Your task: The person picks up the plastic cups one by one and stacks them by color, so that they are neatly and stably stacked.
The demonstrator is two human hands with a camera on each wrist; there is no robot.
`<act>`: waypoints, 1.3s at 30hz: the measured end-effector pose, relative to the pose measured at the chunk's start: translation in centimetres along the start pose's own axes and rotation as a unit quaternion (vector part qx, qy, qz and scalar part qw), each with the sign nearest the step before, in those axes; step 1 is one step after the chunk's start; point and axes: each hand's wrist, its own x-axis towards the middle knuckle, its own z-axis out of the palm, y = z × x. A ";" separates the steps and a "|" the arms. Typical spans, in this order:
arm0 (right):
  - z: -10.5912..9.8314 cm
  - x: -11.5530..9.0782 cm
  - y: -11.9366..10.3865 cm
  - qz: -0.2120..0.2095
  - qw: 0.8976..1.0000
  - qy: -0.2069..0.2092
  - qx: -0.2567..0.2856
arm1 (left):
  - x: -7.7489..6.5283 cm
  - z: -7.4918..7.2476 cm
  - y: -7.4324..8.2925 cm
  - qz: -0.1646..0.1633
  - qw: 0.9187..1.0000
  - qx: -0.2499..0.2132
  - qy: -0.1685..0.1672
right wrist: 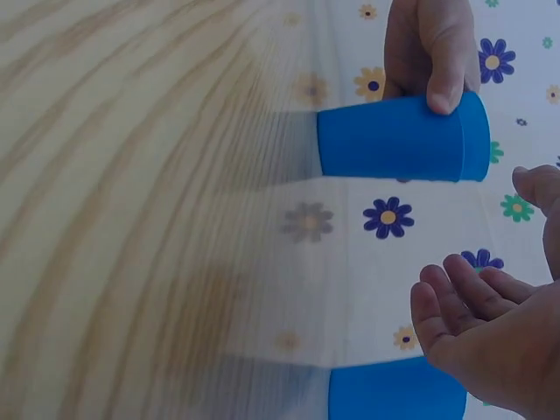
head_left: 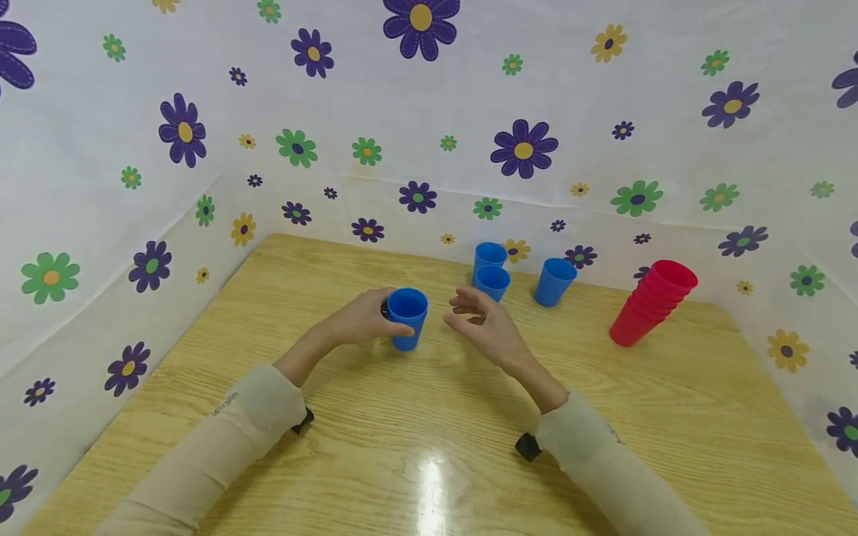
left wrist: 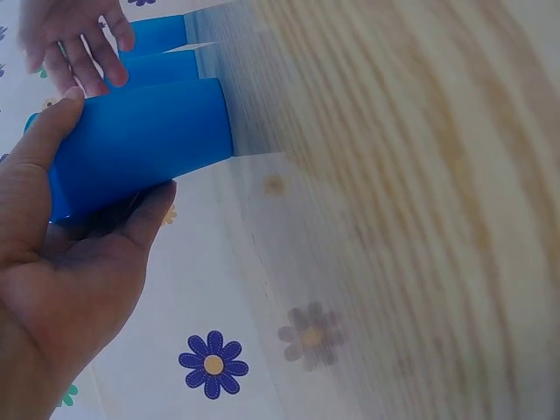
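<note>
My left hand (head_left: pixel 365 318) grips a nested pair of blue cups (head_left: pixel 407 307) from the left side, thumb across the front. The pair stands upright on the table, one rim just above the other. In the right wrist view, the thumb lies near the rim of the nested cups (right wrist: pixel 394 138). My right hand (head_left: pixel 494 331) hovers to the right of that pair, fingers loosely bent and holding nothing. Just behind it stand two blue cups, a nearer one (head_left: pixel 493 280) and a farther one (head_left: pixel 490 254). A third blue cup (head_left: pixel 555 283) stands to their right.
A tall stack of nested red cups (head_left: pixel 646 309) leans slightly at the right of the wooden table (head_left: pixel 375 432). Flower-patterned white cloth (head_left: pixel 402 112) hangs behind the table and along both sides. Dark wrist cameras show under both sleeves.
</note>
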 end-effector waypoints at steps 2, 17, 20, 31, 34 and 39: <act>-0.6 -0.4 0.4 0.003 1.000 0.002 -0.005 | 0.0 0.0 0.0 -0.001 1.000 0.001 0.001; -5.8 -2.9 2.8 0.040 0.998 0.020 -0.037 | 0.1 -0.2 0.1 0.008 1.000 0.002 -0.002; -6.9 -3.5 3.4 0.047 0.997 0.027 -0.051 | 0.0 -0.1 0.1 0.007 1.000 -0.002 -0.005; -11.2 -4.8 5.4 0.101 0.987 0.088 -0.092 | 0.0 0.0 -0.2 0.007 1.000 -0.009 -0.004; -12.1 -5.0 5.6 0.122 0.982 0.102 -0.106 | -0.1 0.0 -0.2 0.006 1.000 -0.011 -0.004; -13.1 -4.7 6.0 0.147 0.975 0.128 -0.103 | -0.2 0.1 -0.2 0.003 1.000 -0.014 -0.003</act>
